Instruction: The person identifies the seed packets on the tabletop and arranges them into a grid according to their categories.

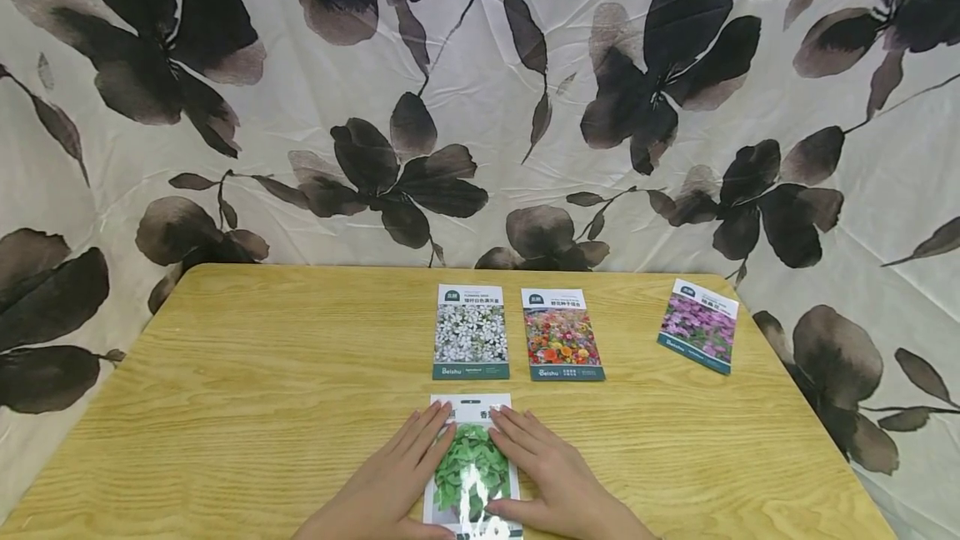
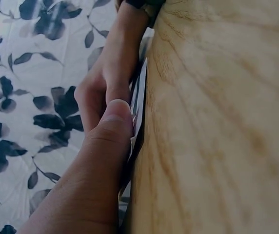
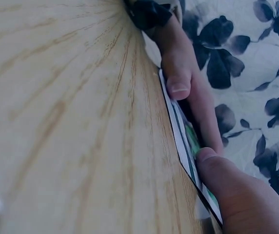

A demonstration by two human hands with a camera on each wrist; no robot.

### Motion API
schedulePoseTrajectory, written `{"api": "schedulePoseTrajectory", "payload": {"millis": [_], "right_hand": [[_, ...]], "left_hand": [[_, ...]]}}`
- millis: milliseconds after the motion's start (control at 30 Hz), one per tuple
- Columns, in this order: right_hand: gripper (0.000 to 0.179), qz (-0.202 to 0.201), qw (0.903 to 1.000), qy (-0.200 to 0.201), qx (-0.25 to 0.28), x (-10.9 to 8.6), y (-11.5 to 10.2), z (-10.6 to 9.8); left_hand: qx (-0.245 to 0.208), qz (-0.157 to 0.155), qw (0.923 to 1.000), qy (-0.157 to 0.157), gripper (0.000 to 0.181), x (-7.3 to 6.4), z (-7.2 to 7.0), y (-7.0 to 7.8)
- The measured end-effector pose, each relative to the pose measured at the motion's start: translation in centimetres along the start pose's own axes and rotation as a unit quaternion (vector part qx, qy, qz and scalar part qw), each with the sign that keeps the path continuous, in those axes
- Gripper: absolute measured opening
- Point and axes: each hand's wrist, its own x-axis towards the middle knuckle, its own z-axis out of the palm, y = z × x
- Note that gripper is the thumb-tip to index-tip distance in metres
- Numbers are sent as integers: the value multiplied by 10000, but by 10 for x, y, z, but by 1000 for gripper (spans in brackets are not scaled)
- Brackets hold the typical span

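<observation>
A seed packet (image 1: 472,473) with a green leafy picture and a white top lies flat near the front of the table, in the head view. My left hand (image 1: 393,473) rests on its left side with straight fingers, the thumb near the lower edge. On its right side lies my right hand (image 1: 551,473), fingers straight and thumb over the picture. Both wrist views show the thumbs on the packet from the side, with the packet (image 3: 183,139) low against the tabletop. Glare covers the lower part of the leafy picture.
Farther back lie a white-flower seed packet (image 1: 471,333) and a mixed-flower seed packet (image 1: 562,336), side by side. A purple-flower seed packet (image 1: 699,327) sits tilted at the back right. Behind the wooden table (image 1: 247,373) hangs a flower-printed cloth (image 1: 525,182).
</observation>
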Motion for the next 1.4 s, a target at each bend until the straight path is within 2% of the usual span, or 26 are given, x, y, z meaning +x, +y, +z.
{"api": "schedulePoseTrajectory", "payload": {"millis": [500,700,833,1067,1400], "right_hand": [[81,-214,9993,226,-204,0,1,2],[100,-177,9996,-77,-223,-1,0,1],[105,-215,9986,-323,-372,-1,1,0],[110,-397,9945,-669,-701,1,1,-1],[108,-316,9958,-569,-650,0,0,-1]], "left_hand": [[-56,-110,9998,-176,106,-1,-1,-1],[108,164,9996,-197,114,-1,0,-4],[115,252,9994,-217,116,-1,0,-5],[110,183,9994,-269,115,-2,1,-6],[-204,-41,9995,-241,112,-1,-1,-5]]}}
